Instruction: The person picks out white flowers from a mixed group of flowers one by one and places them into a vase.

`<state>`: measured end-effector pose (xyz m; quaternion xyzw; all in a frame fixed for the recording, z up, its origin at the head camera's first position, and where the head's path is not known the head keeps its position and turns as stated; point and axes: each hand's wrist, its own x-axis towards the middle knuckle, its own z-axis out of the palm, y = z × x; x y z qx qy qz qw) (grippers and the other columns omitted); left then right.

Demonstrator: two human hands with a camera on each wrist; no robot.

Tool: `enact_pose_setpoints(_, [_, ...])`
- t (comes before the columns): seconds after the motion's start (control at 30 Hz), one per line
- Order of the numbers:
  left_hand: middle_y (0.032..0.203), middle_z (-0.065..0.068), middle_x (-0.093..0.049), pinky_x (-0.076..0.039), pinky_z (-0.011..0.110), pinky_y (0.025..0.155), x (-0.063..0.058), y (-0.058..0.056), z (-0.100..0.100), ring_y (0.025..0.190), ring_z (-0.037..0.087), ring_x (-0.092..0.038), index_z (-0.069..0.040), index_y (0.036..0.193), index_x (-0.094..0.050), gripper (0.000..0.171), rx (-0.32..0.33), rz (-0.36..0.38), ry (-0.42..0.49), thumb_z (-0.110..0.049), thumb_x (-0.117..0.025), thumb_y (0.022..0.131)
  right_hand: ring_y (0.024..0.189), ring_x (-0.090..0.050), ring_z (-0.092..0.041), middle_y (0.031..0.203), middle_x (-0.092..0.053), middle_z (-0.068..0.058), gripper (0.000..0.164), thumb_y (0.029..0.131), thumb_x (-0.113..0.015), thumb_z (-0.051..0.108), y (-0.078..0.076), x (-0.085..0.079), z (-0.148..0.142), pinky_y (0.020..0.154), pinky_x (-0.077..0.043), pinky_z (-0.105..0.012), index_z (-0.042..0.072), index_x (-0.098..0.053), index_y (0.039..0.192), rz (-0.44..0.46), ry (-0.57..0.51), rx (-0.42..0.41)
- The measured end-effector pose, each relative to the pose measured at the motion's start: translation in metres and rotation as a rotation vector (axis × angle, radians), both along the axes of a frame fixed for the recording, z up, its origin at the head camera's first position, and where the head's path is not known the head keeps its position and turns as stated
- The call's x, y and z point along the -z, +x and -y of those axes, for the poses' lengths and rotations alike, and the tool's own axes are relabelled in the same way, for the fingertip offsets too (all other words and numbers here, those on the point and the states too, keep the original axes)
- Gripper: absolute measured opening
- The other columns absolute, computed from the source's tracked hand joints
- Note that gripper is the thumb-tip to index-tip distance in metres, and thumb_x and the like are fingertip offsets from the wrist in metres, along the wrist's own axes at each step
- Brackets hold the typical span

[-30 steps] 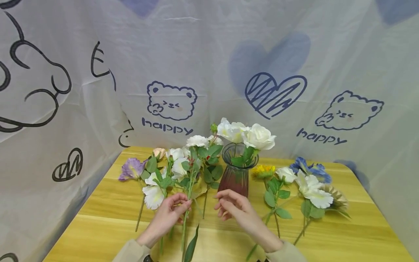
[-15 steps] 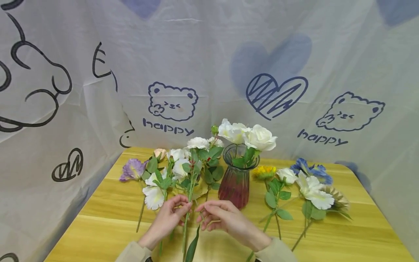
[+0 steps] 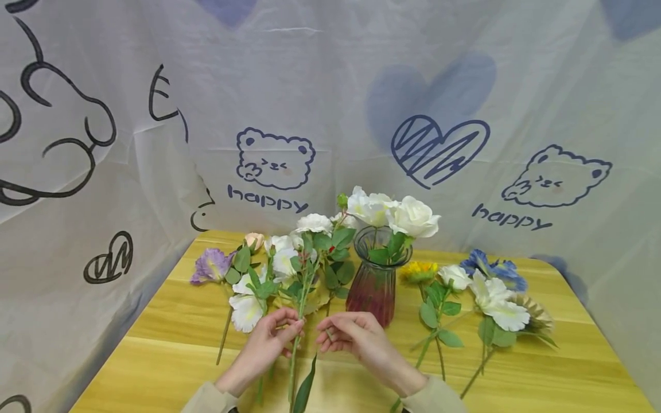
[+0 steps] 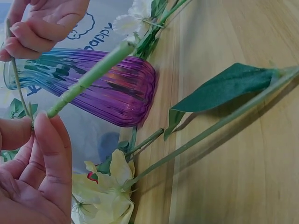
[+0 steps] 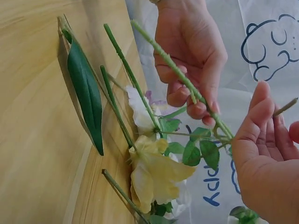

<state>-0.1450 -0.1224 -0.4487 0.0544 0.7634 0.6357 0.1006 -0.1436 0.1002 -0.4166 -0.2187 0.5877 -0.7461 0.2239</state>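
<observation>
My left hand (image 3: 269, 342) pinches the thick green stem (image 4: 88, 79) of an artificial flower spray between thumb and fingers. Its leaves and white blooms (image 3: 314, 223) point away, toward the back of the table. A thin side stem (image 4: 17, 79) branches off close to the left fingertips. My right hand (image 3: 361, 347) holds this side stem between its fingers, and the cut-looking end (image 5: 286, 107) sticks out in the right wrist view. Just behind the right hand stands a ribbed glass vase (image 3: 373, 295), purple-red below and bluish above, with white flowers (image 3: 413, 217) in it.
A long dark green leaf (image 3: 306, 385) on a stem lies in front of the left hand. Purple (image 3: 212, 265) and white flowers lie at left. Yellow (image 3: 419, 271), white (image 3: 496, 301) and blue flowers (image 3: 508, 274) lie at right. A printed cloth hangs behind the table.
My right hand has moved left and slightly toward me, from before the vase to beside the left hand, where it grips the side stem. The left hand stays on the thick stem.
</observation>
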Motion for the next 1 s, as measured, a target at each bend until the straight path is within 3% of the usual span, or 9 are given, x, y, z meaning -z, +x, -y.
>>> enact_pose_setpoints(0.2, [0.095, 0.007, -0.067, -0.056, 0.025, 0.059, -0.004, 0.004, 0.006, 0.073, 0.01, -0.063, 0.011, 0.116, -0.054, 0.032, 0.03, 0.0, 0.034, -0.017, -0.06, 0.1, 0.08, -0.071, -0.006, 0.09, -0.076, 0.007, 0.043, 0.107, -0.043, 0.017, -0.002, 0.002, -0.005, 0.077, -0.058, -0.019, -0.024, -0.056, 0.116, -0.006, 0.006, 0.055])
enact_pose_setpoints(0.33, [0.094, 0.004, -0.067, -0.056, 0.025, 0.06, -0.009, 0.006, 0.012, 0.077, 0.009, -0.064, 0.011, 0.117, -0.054, 0.033, 0.028, -0.015, 0.041, -0.018, -0.06, 0.1, 0.079, -0.071, -0.005, 0.089, -0.075, 0.007, 0.045, 0.107, -0.043, 0.017, -0.001, 0.003, -0.009, 0.077, -0.058, -0.019, -0.026, -0.054, 0.116, 0.004, 0.027, 0.07])
enact_pose_setpoints(0.67, [0.091, -0.006, -0.066, -0.057, 0.024, 0.059, -0.024, 0.01, 0.024, 0.078, 0.006, -0.063, 0.009, 0.116, -0.054, 0.03, 0.024, -0.057, 0.051, -0.017, -0.058, 0.102, 0.079, -0.07, -0.003, 0.09, -0.074, 0.007, 0.047, 0.107, -0.045, 0.016, 0.001, 0.015, -0.017, 0.075, -0.058, -0.017, -0.03, -0.051, 0.115, -0.031, 0.117, 0.004])
enact_pose_setpoints(0.77, [0.091, -0.007, -0.066, -0.057, 0.026, 0.058, -0.029, 0.011, 0.026, 0.076, 0.005, -0.063, 0.009, 0.116, -0.054, 0.03, 0.036, -0.087, 0.049, -0.017, -0.057, 0.102, 0.079, -0.071, -0.002, 0.092, -0.075, -0.015, 0.044, 0.107, -0.044, 0.014, 0.002, 0.02, -0.018, 0.074, -0.059, -0.017, -0.029, -0.054, 0.113, -0.095, 0.137, -0.032])
enact_pose_setpoints(0.87, [0.089, -0.009, -0.066, -0.057, 0.026, 0.057, -0.034, 0.011, 0.027, 0.075, 0.004, -0.062, 0.01, 0.114, -0.054, 0.028, 0.059, -0.121, 0.061, -0.016, -0.056, 0.103, 0.078, -0.069, 0.0, 0.096, -0.067, -0.039, 0.041, 0.107, -0.044, 0.013, 0.004, 0.025, -0.018, 0.075, -0.06, -0.019, -0.026, -0.058, 0.111, -0.165, 0.184, -0.066])
enact_pose_setpoints(0.93, [0.089, -0.011, -0.066, -0.057, 0.026, 0.057, -0.036, 0.011, 0.027, 0.074, 0.004, -0.061, 0.009, 0.113, -0.054, 0.026, 0.076, -0.138, 0.077, -0.015, -0.055, 0.103, 0.079, -0.068, 0.001, 0.1, -0.063, -0.045, 0.038, 0.106, -0.045, 0.012, 0.005, 0.027, -0.017, 0.075, -0.061, -0.022, -0.023, -0.06, 0.111, -0.205, 0.231, -0.089])
enact_pose_setpoints(1.0, [0.089, -0.011, -0.066, -0.056, 0.026, 0.057, -0.037, 0.011, 0.027, 0.074, 0.004, -0.061, 0.008, 0.113, -0.054, 0.025, 0.09, -0.145, 0.091, -0.015, -0.055, 0.104, 0.079, -0.068, 0.0, 0.1, -0.065, -0.042, 0.036, 0.106, -0.047, 0.013, 0.005, 0.028, -0.017, 0.076, -0.062, -0.026, -0.019, -0.063, 0.112, -0.233, 0.287, -0.106])
